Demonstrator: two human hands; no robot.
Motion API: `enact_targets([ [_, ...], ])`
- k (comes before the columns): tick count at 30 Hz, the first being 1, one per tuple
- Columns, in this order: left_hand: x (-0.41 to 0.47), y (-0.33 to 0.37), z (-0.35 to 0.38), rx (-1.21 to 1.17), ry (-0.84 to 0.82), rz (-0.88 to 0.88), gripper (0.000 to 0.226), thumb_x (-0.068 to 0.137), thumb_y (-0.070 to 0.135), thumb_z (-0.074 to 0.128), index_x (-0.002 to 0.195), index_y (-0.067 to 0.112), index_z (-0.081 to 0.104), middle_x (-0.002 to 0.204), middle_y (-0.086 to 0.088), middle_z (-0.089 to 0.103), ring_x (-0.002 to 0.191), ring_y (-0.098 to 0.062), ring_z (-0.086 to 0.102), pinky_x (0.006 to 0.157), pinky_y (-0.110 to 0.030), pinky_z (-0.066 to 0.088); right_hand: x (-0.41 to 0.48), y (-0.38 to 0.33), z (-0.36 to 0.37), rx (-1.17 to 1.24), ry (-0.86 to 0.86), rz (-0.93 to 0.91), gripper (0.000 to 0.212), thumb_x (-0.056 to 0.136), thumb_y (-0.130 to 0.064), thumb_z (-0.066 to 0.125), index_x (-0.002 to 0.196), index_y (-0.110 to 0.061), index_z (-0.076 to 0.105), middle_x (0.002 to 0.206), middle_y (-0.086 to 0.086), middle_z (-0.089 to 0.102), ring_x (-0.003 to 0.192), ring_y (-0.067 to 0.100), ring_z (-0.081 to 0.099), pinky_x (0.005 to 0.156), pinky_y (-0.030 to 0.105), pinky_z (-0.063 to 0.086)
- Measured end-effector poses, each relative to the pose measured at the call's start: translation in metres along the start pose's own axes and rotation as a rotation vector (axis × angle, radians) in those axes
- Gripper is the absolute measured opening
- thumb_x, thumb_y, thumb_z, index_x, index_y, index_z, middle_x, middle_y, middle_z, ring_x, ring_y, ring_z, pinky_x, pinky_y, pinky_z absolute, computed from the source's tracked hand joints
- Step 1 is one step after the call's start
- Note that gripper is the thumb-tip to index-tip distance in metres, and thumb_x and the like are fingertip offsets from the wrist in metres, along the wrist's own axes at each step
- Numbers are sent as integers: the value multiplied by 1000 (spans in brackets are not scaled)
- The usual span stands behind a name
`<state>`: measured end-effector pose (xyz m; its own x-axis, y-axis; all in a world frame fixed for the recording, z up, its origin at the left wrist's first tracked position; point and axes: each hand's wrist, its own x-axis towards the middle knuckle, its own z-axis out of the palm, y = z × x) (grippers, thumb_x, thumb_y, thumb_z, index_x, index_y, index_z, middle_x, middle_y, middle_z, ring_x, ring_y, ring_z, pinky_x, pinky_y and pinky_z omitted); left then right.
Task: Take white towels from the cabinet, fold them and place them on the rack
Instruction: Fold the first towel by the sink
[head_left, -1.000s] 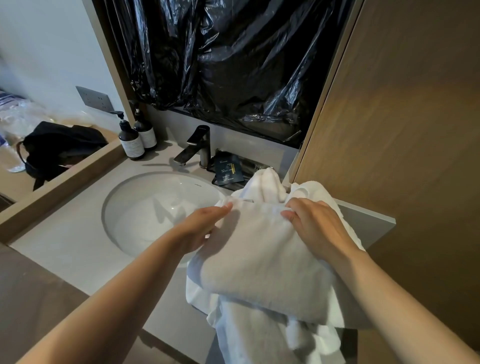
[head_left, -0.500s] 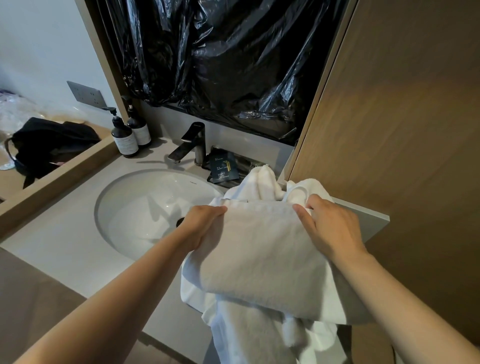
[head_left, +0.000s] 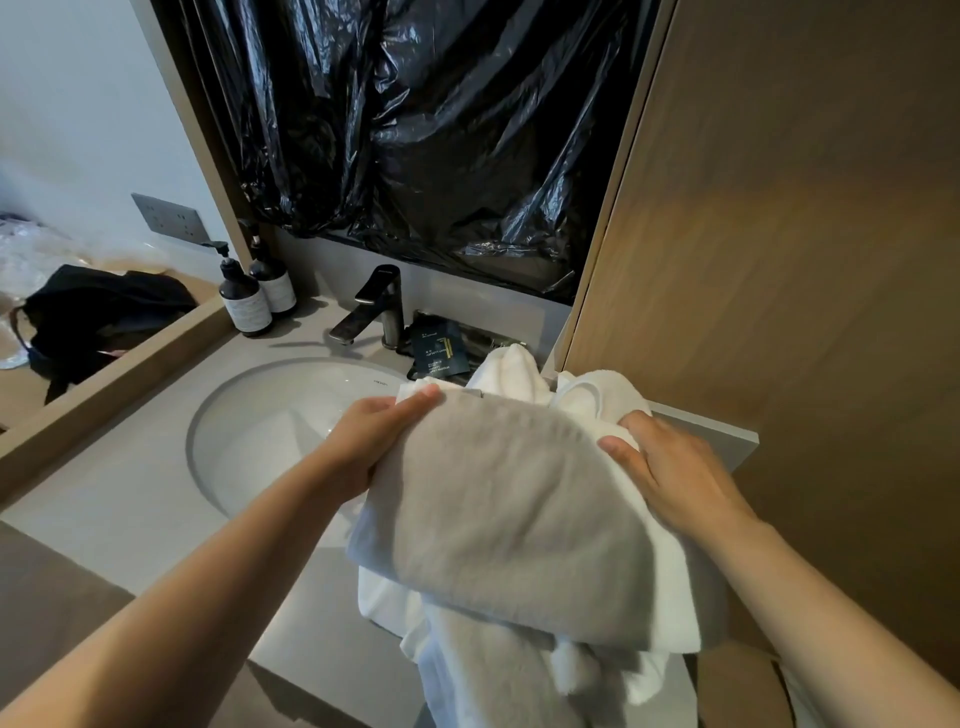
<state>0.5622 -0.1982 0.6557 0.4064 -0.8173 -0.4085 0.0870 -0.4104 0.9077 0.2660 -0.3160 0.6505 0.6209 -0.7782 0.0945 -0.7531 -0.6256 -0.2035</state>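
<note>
White towel, folded into a thick pad, is held between two bare hands above the near right corner of a grey vanity counter; the left hand grips its far left corner, thumb lying along the top edge and fingers curled underneath; the right hand lies on the towel's right side with fingers bent and pressed into the cloth, though how much they close around it cannot be told. More white towels are bunched on the counter just beyond the held one, and loose white cloth hangs below it over the counter's near edge (its lower end runs out of view). Left of the towels a round white sink basin is set into the counter; a dark metal faucet stands at its far rim; two dark pump bottles stand side by side at the far left corner; a small dark packet lies just right of the faucet. Crinkled black plastic sheeting covers the wall above the counter; a wooden panel fills the right side; a black bag lies on a lower surface at far left.
</note>
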Motion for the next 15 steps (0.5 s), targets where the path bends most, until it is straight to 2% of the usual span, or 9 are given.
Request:
enact_targets([
  [1, -1, 5, 0, 11, 25, 80, 33, 83, 45, 69, 73, 14, 75, 76, -9, 74, 68, -21, 69, 57, -25, 53, -2, 0, -4, -34, 8, -18, 65, 86, -69, 13, 102, -18, 52, 94, 5, 63, 84, 30, 60, 66, 37, 43],
  [3, -3, 15, -1, 46, 71, 231, 28, 91, 38, 63, 79, 15, 73, 77, -12, 71, 71, -23, 65, 63, -29, 51, -5, 2, -13, -57, 39, -86, 66, 85, -73, 13, 98, -22, 52, 89, 1, 63, 79, 26, 61, 64, 36, 45],
  [6, -10, 36, -3, 113, 128, 393, 28, 95, 35, 59, 91, 11, 71, 86, -20, 71, 68, -19, 63, 62, -28, 49, -7, 4, -32, -23, 55, -181, 55, 84, -80, 24, 82, -29, 44, 71, -10, 55, 64, 18, 55, 54, 34, 37],
  [7, -12, 42, -3, 129, 138, 433, 27, 96, 34, 58, 92, 10, 71, 88, -21, 71, 69, -23, 64, 64, -32, 52, -7, 5, -39, 1, 44, -175, 54, 82, -83, 28, 79, -31, 44, 67, -12, 53, 62, 14, 54, 52, 33, 36],
  [9, -16, 54, -5, 161, 152, 482, 31, 96, 34, 57, 95, 5, 68, 96, -27, 68, 81, -41, 66, 79, -49, 55, -8, 6, -55, 57, 9, -110, 51, 76, -84, 39, 76, -35, 48, 66, -11, 56, 62, 8, 54, 53, 32, 39],
  [11, -21, 64, -8, 202, 157, 518, 38, 96, 36, 55, 98, 0, 65, 97, -30, 66, 84, -45, 65, 83, -56, 52, -8, 5, -73, 53, 18, -73, 51, 72, -83, 46, 76, -32, 54, 66, -9, 58, 61, 7, 54, 53, 32, 41],
  [13, -27, 79, -11, 227, 144, 588, 42, 95, 37, 53, 99, -4, 61, 87, -30, 64, 72, -42, 59, 72, -52, 52, -5, 0, -97, -11, 124, -98, 53, 71, -82, 43, 70, -29, 49, 60, -9, 52, 57, 10, 51, 48, 31, 34],
  [15, -34, 96, -12, 175, 160, 681, 28, 96, 34, 54, 96, 8, 64, 84, -16, 65, 74, -34, 61, 71, -45, 50, -2, -7, -125, -65, 275, -167, 47, 75, -78, 38, 65, -32, 38, 57, -11, 44, 55, 13, 47, 46, 29, 26],
])
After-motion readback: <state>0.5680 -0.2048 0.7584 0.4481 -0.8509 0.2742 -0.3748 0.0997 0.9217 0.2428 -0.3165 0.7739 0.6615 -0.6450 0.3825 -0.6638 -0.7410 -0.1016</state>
